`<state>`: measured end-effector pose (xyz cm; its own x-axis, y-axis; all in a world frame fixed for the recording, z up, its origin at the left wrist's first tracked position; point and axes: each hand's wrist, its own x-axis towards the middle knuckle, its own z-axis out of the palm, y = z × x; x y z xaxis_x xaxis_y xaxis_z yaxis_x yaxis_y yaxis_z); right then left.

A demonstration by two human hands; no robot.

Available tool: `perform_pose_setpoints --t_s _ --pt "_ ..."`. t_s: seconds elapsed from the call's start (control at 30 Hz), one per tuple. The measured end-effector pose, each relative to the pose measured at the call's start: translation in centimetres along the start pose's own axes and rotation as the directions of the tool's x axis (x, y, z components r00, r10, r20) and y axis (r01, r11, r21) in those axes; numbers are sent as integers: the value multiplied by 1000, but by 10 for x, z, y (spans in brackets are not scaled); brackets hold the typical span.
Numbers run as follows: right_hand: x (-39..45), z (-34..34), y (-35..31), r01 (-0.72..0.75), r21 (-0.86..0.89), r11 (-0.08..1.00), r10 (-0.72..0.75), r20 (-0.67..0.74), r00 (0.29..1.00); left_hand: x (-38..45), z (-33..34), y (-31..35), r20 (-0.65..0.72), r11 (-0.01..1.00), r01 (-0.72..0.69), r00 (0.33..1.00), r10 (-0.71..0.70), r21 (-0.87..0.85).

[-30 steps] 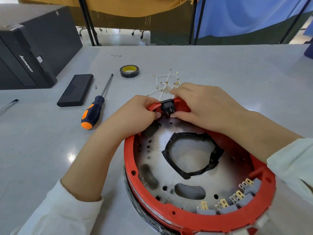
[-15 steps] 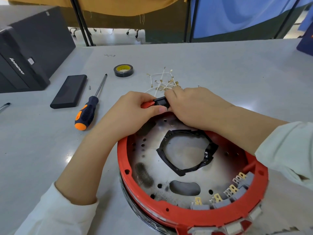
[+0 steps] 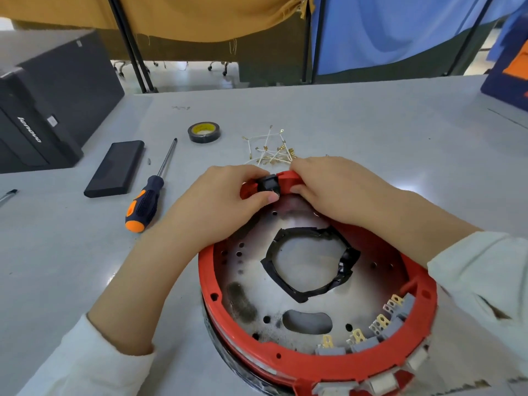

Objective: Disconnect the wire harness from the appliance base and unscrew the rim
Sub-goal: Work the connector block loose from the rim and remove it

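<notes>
Your left hand (image 3: 228,192) pinches the black socket (image 3: 267,184) at the far edge of the red rim (image 3: 314,364), thumb pressed against its near face. Your right hand (image 3: 334,187) curls over the rim just beside it, gripping it. The wire harness (image 3: 270,151) lies loose on the table (image 3: 371,132), just beyond your fingers.

Everything lies on the grey table (image 3: 371,124). The screwdriver (image 3: 151,195) is the landmark — orange-and-black handle near, shaft pointing away. Just left of it lies a flat black slab (image 3: 115,168); further left stands a black computer case (image 3: 48,104). Beyond its tip, to the right, sits a tape roll (image 3: 204,132) — black, yellow core.
</notes>
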<state>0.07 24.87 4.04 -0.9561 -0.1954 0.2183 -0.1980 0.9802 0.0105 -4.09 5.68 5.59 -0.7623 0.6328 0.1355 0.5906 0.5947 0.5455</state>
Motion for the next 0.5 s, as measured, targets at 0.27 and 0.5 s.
perform_pose_setpoints --t_s 0.27,0.5 --pt "4 5 3 -66 -27 997 67 14 998 21 7 17 -59 955 -5 998 24 295" --pt "5 10 4 -62 -40 997 62 -11 998 23 12 13 -116 967 2 993 29 255"
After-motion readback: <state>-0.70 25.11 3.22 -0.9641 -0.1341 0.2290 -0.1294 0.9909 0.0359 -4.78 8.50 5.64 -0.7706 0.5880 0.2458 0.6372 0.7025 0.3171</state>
